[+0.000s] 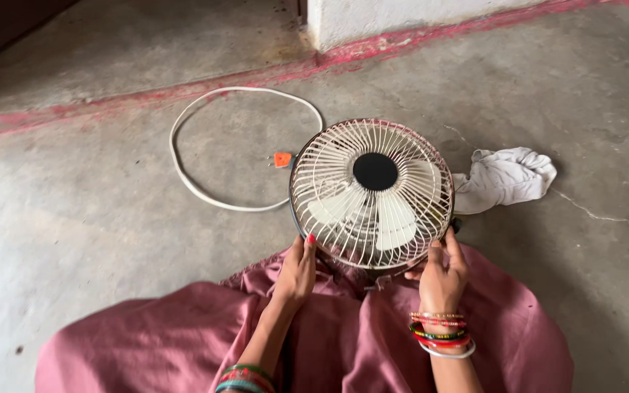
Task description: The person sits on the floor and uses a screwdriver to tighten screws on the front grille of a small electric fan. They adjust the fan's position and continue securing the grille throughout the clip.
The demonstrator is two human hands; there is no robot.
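- Down on the grey concrete floor (96,218), a small round table fan with a cream wire guard and pale plastic blades (371,193) is lying face up, its near edge resting against the person's lap in a dusty-pink cloth garment (183,335).
- The left hand (296,273) is pressing against the lower left rim of the guard, fingers (309,244) lying together and extended along it rather than hooked through the wires.
- The right hand (442,275) is gripping the lower right rim, fingers (451,244) curling up around the outer ring; bright stacked bangles (442,335) are sitting on that wrist.
- Judging by its build, the fan is looking fairly light but awkward: the thin guard wires are probably bending easily, so the stiffer outer ring, where both hands are, seems the safest hold. The blades behind the guard appear brittle.
- A round black cap (375,172) is covering the centre of the guard; no label is legible on it.
- A white flat power cord (205,145) is looping on the floor behind the fan, ending near a small orange plug piece (282,159).
- A crumpled white rag (504,178) is lying just right of the fan.
- A faded pink painted line (147,98) is running across the floor beyond.
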